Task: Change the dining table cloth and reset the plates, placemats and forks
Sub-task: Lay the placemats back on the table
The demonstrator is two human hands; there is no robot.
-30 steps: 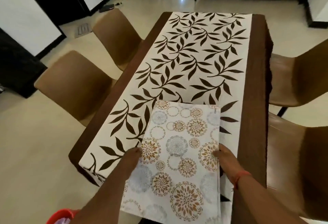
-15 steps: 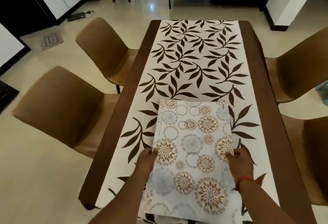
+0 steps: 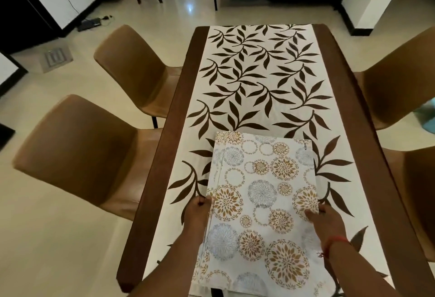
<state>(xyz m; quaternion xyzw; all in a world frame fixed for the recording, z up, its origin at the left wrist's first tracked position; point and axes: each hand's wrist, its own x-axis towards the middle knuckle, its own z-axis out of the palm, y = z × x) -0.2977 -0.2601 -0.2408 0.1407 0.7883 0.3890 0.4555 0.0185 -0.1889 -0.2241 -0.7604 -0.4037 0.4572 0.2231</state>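
Two hands bracket the folded cloth (image 3: 261,202), one on each long side, and that even grip is what the next move turns on. On the left, the left hand (image 3: 196,214) pinches the cloth's left edge, its fingers curled over the fold about halfway along. Between the hands lies the cloth itself: a flat rectangle printed with gold and grey-blue floral circles, resting on the leaf-patterned runner (image 3: 259,80) at the near end of the desk (image 3: 179,99). Its long axis runs straight away from the person, parallel to the desk's long sides, with its far short edge pointing toward the desk's far end and its near short edge at, or slightly over, the near edge (the bottom of the view cuts this off, so how much overhangs cannot be told). On the right, the right hand (image 3: 326,220), with a red thread at the wrist, grips the right edge, thumb lying on top and fingers apparently tucked beneath.

Neither hand is clearly nearer; both sit level with each other across the cloth's width. Since the cloth already lines up with the desk, unfolding it probably means opening it away toward the far end and outward to the long sides. No plates, placemats or forks are in view.
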